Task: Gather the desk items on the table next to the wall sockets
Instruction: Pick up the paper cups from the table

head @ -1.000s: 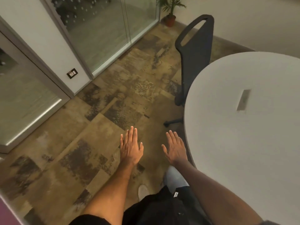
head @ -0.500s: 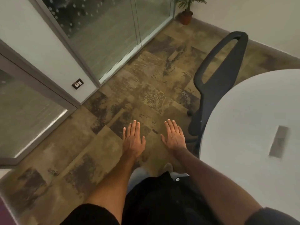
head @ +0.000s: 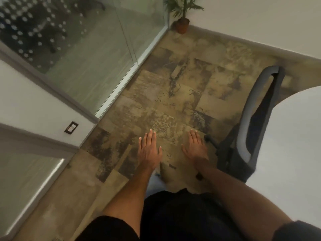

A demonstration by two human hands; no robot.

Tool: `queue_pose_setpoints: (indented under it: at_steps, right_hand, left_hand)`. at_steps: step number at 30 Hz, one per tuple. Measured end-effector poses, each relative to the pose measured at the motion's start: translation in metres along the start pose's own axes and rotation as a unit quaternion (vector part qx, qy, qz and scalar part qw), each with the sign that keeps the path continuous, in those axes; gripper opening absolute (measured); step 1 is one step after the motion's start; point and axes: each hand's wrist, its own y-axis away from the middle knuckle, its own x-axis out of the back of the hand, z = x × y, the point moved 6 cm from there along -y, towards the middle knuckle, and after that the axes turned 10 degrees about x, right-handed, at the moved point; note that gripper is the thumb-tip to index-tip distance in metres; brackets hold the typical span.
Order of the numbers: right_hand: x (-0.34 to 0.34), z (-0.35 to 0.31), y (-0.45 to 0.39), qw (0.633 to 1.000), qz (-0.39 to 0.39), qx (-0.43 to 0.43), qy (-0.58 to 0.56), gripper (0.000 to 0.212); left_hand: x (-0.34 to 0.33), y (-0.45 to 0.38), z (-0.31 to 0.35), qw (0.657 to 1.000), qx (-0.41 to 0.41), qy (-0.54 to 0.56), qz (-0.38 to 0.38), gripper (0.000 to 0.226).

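Observation:
My left hand [head: 149, 150] and my right hand [head: 195, 146] are stretched out flat, palms down, over the patterned floor, fingers extended and holding nothing. A round white table [head: 293, 153] fills the right edge of the view, and only a bare part of its top shows. A small black wall socket plate [head: 71, 127] sits low on the white wall at the left. No desk items are in view.
A dark office chair [head: 251, 129] stands between my right hand and the table. Glass partitions [head: 90, 54] run along the left. A potted plant [head: 182, 18] stands in the far corner. Brown patterned carpet tiles cover the floor ahead.
The view has swung left: the table and chair have slid toward the right edge, and more floor and glass wall show. Both hands stay flat and empty.

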Motion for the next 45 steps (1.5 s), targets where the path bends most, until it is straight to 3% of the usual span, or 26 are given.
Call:
queue_pose_setpoints:
  at_steps: [9, 18, 31, 45]
  right_hand:
    - [0.057, -0.020, -0.116, 0.995, 0.059, -0.082, -0.024, 0.073]
    - [0.109, 0.029, -0.233, 0.981, 0.085, -0.166, -0.055, 0.072]
    - [0.230, 0.226, -0.378, 0.948, 0.118, -0.277, -0.105, 0.074]
    - [0.336, 0.492, -0.419, 0.876, 0.169, -0.437, -0.117, 0.074]
  left_hand:
    - [0.055, -0.149, -0.013, 0.998, -0.056, 0.011, -0.017, 0.075]
    - [0.080, -0.315, 0.066, 0.985, -0.165, -0.044, -0.030, 0.075]
    - [0.119, -0.536, 0.313, 0.956, -0.275, -0.092, -0.032, 0.074]
    - [0.083, -0.651, 0.662, 0.870, -0.470, -0.135, -0.065, 0.073]
